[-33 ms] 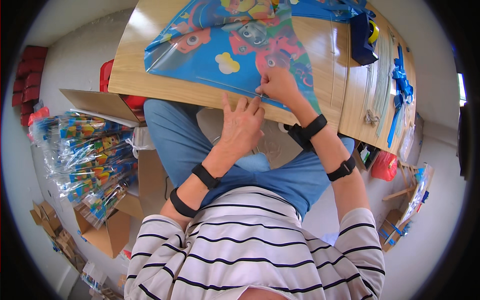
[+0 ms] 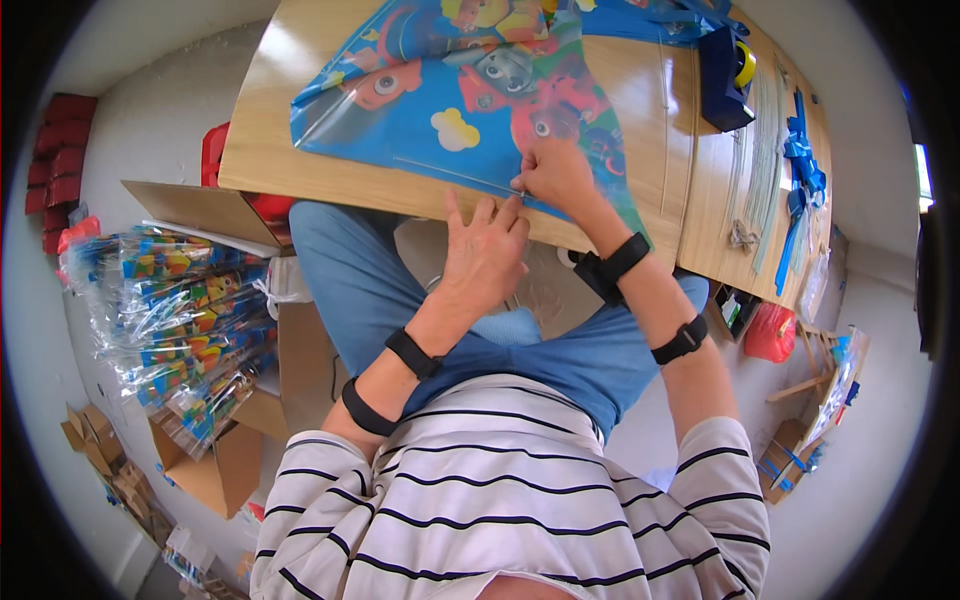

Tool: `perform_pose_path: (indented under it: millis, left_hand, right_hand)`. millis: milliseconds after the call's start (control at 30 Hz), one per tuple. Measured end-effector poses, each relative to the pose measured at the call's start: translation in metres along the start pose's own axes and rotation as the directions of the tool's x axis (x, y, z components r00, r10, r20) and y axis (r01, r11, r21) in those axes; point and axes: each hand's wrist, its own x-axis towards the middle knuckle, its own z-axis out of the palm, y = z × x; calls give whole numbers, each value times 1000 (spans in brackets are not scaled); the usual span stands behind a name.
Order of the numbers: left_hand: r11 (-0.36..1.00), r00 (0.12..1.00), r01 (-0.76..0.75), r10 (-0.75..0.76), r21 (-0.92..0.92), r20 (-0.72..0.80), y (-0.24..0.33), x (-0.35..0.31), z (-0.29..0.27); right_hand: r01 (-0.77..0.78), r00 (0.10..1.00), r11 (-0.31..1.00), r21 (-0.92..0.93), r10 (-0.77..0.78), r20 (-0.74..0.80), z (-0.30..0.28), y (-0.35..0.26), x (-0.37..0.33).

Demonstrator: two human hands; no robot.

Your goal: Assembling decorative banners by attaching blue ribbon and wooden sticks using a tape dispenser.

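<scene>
A blue plastic sheet (image 2: 400, 130) printed with cartoon figures lies on the wooden table, its upper part folded over. Along its near edge runs a thin pale rod (image 2: 440, 170). My right hand (image 2: 560, 175) is closed in a pinch at that edge, close to the rod's right end. A small whitish tip shows under its fingertips; what exactly it grips is too small to make out. My left hand (image 2: 483, 250) is open, fingers apart, with its fingertips at the table's front edge just left of the right hand.
On the table (image 2: 650, 130), a dark blue tape dispenser (image 2: 728, 80) stands at the right, near thin pale rods (image 2: 765, 150) and blue ribbons (image 2: 803, 165). A cardboard box (image 2: 215, 460) and a pile of plastic-wrapped printed sheets (image 2: 190, 320) are at my left. A red bag (image 2: 769, 330) sits low at right.
</scene>
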Motion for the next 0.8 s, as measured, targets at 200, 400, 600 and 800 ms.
perform_pose_path:
  millis: [200,400,600,800]
  left_hand:
    - [1000,1000,-6,6,12,15,1,-3,4]
    - [999,999,-16,14,39,32,6,-3,2]
    - [998,999,8,-10,66,37,3,-9,2]
    - [999,1000,-15,15,37,2,8,-6,3]
  right_hand:
    - [66,977,997,33,-58,-206,17,14,-4]
    - [-57,974,998,9,58,-220,21,3,-11]
    - [-28,962,998,60,43,-271,30,-10,-22]
    - [97,885,993,70,-54,-462,44,12,-33]
